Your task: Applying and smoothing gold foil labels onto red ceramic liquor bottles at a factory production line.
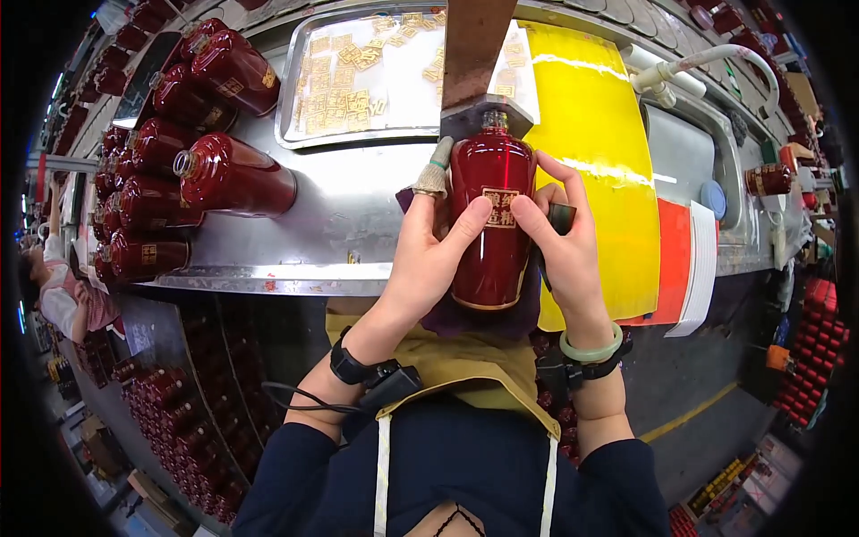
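Observation:
A dark red glass bottle (483,268) with a bare clear neck lies in front of me at the bench's front edge. A small gold label with dark characters (501,208) is on its side. My left hand (432,240) grips the bottle's left side, thumb on the label's edge; its index finger wears a fabric finger cover with a green band. My right hand (570,237) grips the right side, thumb on the label's other edge. A small dark object (561,218) sits at its fingers; its kind is unclear. Dark purple cloth (447,313) lies under the bottle.
A metal tray (286,121) of gold labels stands behind, beside a brown upright post (477,45). Several red bottles (237,174) crowd the left. On the right are a yellow sheet (591,134), a sink (729,170) and a pale tap (680,67).

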`<state>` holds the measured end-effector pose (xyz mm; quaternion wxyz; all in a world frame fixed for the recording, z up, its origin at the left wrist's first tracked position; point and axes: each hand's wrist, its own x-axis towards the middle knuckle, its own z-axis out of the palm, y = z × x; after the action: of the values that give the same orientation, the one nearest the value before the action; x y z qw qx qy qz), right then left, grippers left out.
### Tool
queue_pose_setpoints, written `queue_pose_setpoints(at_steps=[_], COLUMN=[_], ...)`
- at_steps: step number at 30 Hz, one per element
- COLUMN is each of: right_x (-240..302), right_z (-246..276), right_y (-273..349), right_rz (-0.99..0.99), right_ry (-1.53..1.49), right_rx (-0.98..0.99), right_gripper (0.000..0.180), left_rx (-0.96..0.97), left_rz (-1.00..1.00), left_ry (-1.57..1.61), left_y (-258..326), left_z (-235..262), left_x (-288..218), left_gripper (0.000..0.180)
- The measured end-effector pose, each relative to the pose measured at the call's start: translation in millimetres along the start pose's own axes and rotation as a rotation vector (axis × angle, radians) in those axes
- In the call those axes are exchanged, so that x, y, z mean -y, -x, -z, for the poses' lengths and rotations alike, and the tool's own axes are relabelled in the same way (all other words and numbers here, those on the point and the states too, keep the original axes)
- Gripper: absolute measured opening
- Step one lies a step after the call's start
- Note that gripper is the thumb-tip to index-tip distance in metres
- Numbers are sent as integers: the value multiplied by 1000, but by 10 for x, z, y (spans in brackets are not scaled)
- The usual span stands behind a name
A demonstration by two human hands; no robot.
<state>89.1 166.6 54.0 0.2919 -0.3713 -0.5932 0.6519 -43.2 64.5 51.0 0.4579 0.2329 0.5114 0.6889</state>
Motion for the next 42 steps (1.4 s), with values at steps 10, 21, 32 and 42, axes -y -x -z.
queue_pose_setpoints(at_steps=[10,21,32,42], right_x=[71,77,60,130], right_z=[-22,4,-16,-23], right_y=[7,-7,-5,-30], right_rz=[-49,-98,-69,-109], right_ry=[-48,-114,-96,-105], right_rx=[-3,36,16,7], right_gripper=[57,56,56,52], left_rx=[-28,-15,-32,-45], left_rz=[12,-16,-21,-13], left_ry=[31,112,99,141], left_y=[2,15,3,-35], left_z=[-2,-26,-24,-27], left_x=[22,24,62,25], left_gripper=[67,65,70,71])
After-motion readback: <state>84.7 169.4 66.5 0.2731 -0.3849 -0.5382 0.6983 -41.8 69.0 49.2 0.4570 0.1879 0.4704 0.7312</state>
